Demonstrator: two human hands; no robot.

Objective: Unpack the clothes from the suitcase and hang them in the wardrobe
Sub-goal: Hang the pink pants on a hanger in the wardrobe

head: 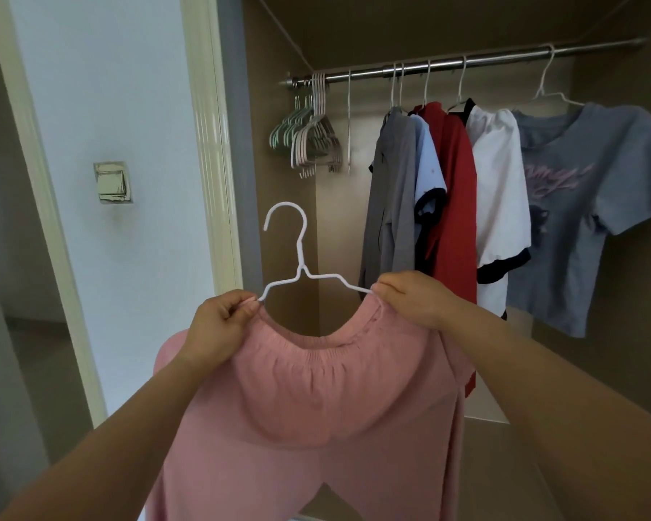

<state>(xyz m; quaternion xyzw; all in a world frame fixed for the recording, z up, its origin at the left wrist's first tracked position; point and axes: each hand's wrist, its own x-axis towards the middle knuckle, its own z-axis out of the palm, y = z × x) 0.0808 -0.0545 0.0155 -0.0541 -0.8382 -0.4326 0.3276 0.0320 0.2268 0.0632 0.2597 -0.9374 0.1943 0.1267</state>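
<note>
Pink trousers [316,400] with an elastic waistband hang from a white hanger [299,257] held up in front of the open wardrobe. My left hand [218,329] pinches the waistband and the hanger's left arm. My right hand [410,298] grips the waistband at the hanger's right arm. The hook points up and left, below the metal rail [466,63]. The suitcase is out of view.
Several garments hang on the rail: a grey top [391,189], a red one [453,189], a white shirt [498,182] and a blue-grey T-shirt [587,204]. A bunch of bare hangers [312,137] hangs at the rail's left end. A wall switch [113,182] is at left.
</note>
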